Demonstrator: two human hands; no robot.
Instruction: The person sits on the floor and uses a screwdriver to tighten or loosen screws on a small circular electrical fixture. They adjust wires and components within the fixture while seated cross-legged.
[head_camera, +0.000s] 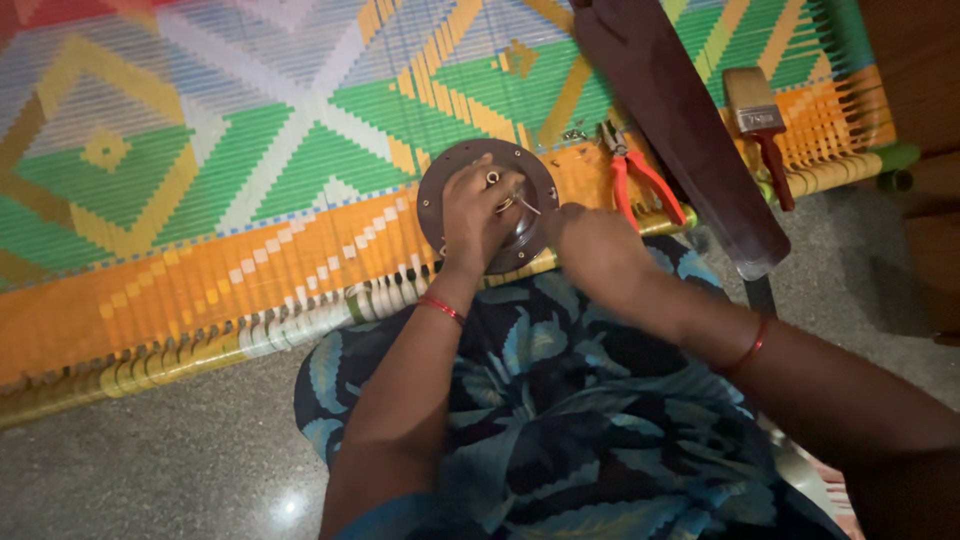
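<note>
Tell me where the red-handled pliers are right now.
In the head view, the red-handled pliers lie on the woven cot near its front edge, right of the round dark disc and left of the paintbrush.

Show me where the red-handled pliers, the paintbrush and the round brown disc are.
red-handled pliers (640, 180), head view, on the red handles.
paintbrush (752, 97), head view, on the bristle end.
round brown disc (535, 175), head view, on its bare right rim.
</note>
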